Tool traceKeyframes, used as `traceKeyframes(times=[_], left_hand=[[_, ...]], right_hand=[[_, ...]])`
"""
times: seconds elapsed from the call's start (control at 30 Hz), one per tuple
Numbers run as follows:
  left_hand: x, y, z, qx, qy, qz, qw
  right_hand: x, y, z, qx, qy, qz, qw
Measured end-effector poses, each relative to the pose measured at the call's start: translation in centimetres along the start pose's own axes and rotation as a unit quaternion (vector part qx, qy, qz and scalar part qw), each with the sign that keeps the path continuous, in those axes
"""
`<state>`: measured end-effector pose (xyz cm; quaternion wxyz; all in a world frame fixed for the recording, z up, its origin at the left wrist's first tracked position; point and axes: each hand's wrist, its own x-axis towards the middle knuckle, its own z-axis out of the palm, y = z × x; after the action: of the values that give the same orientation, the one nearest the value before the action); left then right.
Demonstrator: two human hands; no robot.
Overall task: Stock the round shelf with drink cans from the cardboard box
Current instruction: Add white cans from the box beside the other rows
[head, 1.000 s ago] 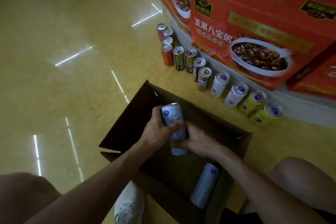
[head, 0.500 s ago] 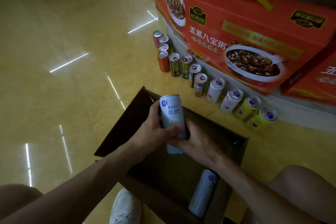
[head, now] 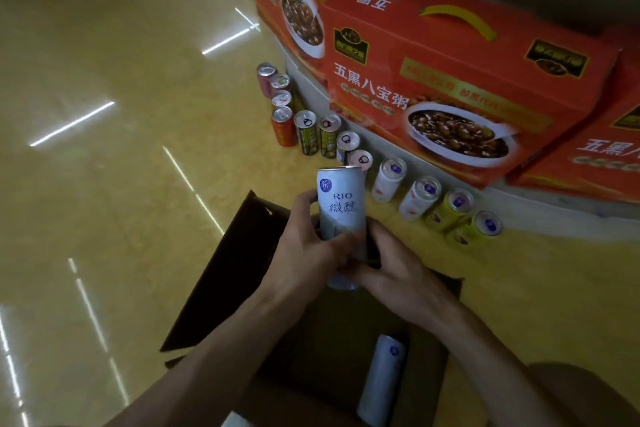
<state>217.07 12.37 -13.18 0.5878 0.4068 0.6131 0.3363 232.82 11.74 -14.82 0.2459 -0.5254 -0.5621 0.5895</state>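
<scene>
A tall white RIO can (head: 341,208) stands upright above the open cardboard box (head: 221,274). My left hand (head: 304,253) grips its left side and lower body. My right hand (head: 398,274) wraps around its bottom from the right. A second white can (head: 382,380) lies on its side inside the box, near its right wall. Along the curved pale base of the round shelf (head: 540,204) runs a row of standing cans (head: 419,199) on the floor, red ones at the far end, then green, white and yellow.
Large red porridge gift boxes (head: 460,87) are stacked on the shelf above the cans. Glossy yellow floor (head: 121,184) spreads to the left. My knee (head: 581,392) is at the lower right, and a white shoe shows at the bottom edge.
Both hands have lifted the white can higher out of the box, toward the row of cans. The view has tilted slightly toward the shelf.
</scene>
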Motion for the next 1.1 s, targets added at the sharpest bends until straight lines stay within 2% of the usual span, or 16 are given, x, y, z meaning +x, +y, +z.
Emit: traceKeyframes(times=[0.13,0.33,0.53,0.83,1.1], left_hand=[[-1.6,2.7,0.7,0.002,-0.045,-0.003,0.999],[-6.7,6.3,0.3,0.025,-0.063,-0.016,0.998],[-13.1,15.3,-1.3,0.036,-0.071,-0.037,0.996],[-23.9,38.5,-5.0,0.040,-0.112,0.027,0.993],[-28.1,53.9,-5.9,0.069,-0.138,0.168,0.974]], right_hand=[[-2.6,-2.2,0.0,0.051,0.048,0.039,0.997],[-7.7,-6.5,1.1,0.110,0.076,0.097,0.986],[-13.9,-16.3,0.6,0.111,0.085,0.135,0.981],[-22.0,-41.0,-3.3,0.054,0.125,0.092,0.986],[-26.2,-56.2,-6.9,0.022,0.215,-0.016,0.976]])
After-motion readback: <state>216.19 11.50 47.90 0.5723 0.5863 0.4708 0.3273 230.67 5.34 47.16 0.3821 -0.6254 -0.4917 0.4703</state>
